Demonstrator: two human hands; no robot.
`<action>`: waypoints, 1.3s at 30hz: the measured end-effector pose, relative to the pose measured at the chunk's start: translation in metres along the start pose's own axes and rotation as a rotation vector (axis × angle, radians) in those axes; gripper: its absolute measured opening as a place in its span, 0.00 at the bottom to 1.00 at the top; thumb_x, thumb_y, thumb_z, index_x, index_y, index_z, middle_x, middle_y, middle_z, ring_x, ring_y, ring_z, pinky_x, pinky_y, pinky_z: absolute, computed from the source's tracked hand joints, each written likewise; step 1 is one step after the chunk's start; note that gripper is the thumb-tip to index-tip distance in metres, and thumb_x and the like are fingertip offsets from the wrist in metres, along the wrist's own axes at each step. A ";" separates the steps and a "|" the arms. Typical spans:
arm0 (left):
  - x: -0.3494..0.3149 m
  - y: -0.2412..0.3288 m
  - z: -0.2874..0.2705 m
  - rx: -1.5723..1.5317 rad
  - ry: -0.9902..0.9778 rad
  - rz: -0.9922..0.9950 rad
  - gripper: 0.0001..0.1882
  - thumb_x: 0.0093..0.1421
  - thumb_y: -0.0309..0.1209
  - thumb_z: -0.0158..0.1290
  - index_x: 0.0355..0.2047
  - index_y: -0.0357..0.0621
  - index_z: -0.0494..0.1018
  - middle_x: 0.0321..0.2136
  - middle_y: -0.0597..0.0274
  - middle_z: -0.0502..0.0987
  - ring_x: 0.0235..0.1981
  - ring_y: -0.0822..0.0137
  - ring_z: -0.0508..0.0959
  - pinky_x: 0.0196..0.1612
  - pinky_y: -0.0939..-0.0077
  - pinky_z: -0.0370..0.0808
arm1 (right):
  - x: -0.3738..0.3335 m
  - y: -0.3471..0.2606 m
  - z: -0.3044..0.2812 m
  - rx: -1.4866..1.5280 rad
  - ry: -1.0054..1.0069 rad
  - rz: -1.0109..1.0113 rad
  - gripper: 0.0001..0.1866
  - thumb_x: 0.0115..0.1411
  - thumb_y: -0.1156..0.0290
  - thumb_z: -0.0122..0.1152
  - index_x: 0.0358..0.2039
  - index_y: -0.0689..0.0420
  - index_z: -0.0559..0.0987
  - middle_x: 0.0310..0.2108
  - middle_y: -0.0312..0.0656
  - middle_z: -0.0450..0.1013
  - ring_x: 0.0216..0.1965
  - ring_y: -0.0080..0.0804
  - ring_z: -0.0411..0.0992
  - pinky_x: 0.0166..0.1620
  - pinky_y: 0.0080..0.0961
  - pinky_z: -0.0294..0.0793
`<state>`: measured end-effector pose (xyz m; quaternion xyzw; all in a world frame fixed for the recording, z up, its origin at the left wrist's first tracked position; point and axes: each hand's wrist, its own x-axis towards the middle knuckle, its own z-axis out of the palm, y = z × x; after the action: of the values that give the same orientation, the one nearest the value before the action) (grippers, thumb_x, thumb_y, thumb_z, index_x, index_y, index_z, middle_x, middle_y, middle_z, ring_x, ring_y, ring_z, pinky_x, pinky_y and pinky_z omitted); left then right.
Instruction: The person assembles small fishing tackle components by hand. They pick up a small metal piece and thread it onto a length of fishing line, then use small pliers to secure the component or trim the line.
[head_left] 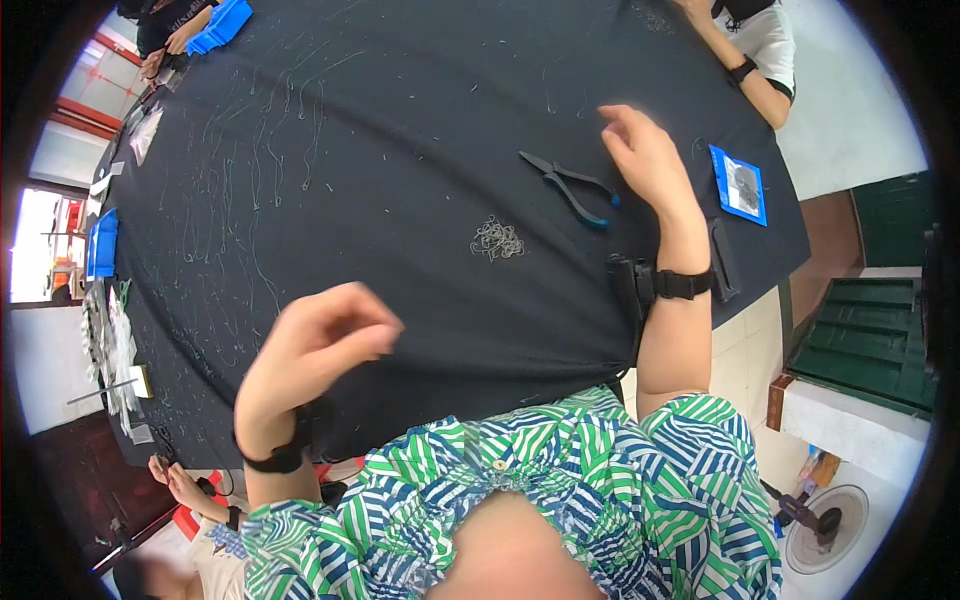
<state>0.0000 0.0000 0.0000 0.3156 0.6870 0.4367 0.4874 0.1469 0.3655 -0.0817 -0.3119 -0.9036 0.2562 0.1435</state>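
Note:
My left hand (315, 345) hovers over the near part of the black cloth. Its fingers are curled in against the thumb, slightly blurred; what they pinch, if anything, I cannot make out. Farther off at the right, my right hand (648, 160) is raised with loosely bent fingers, the thumb apart from them and nothing visible between. Just left of it lie pliers (566, 184) with blue-tipped dark handles, their jaws pointing away to the left. A small heap of metal hooks (497, 240) rests between my hands.
Thin lines with small hooks (256, 205) spread across the left of the cloth (420, 290). A blue packet (740, 186) lies at right, and a blue tray (102, 244) at the left edge. Other people's hands (190, 30) work around the table; a fan (828, 525) stands lower right.

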 end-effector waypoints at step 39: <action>0.076 -0.034 0.032 -0.354 0.203 0.269 0.11 0.64 0.30 0.55 0.45 0.42 0.72 0.32 0.69 0.75 0.30 0.81 0.73 0.31 0.89 0.70 | -0.043 -0.116 0.033 1.008 -0.539 -0.097 0.08 0.64 0.66 0.59 0.37 0.58 0.77 0.27 0.26 0.70 0.26 0.10 0.63 0.27 0.11 0.63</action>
<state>0.0053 0.0599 -0.0654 0.2683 0.5969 0.6409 0.4012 0.1089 0.2477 -0.0488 -0.0869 -0.6877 0.7190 0.0507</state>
